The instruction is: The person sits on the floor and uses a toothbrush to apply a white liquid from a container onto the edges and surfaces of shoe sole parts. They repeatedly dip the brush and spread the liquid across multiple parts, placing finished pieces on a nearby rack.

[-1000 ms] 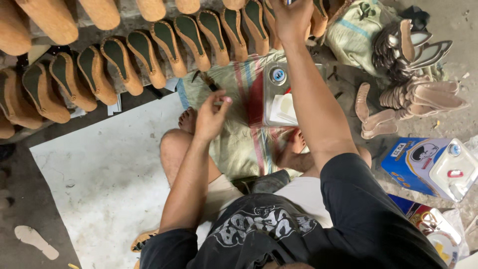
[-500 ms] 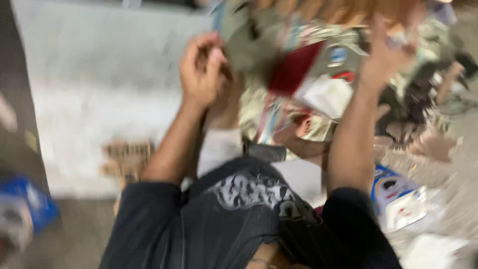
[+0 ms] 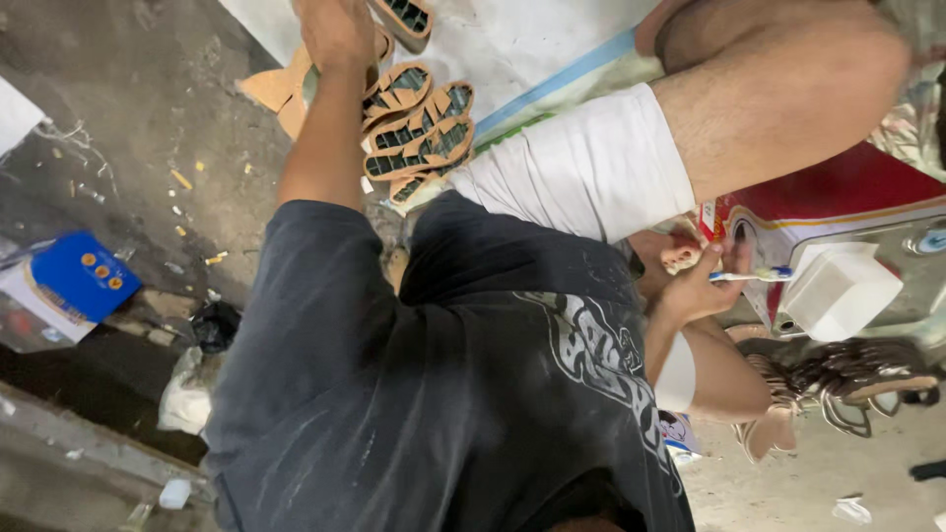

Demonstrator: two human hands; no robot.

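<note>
Now the left hand [image 3: 335, 34] has swung onto the sole stack [image 3: 419, 133], grip unclear; right hand [image 3: 702, 286] clenches a brush [image 3: 754, 277]

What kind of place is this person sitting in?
Probably a small shoe-making workshop. Tan cut-out shoe soles lie stacked on the dirty grey concrete floor by the left hand, and finished brown strappy sandals sit nearby.

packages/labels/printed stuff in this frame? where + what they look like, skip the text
Blue packet: on the grey floor at far left, flat, blue with orange dots and a white edge.
White box: right, beside the right hand, plain white, squarish.
Printed sheet: under the bent leg, red, white and pale green.
Small printed carton: lower right, mostly hidden, white and blue.
</note>
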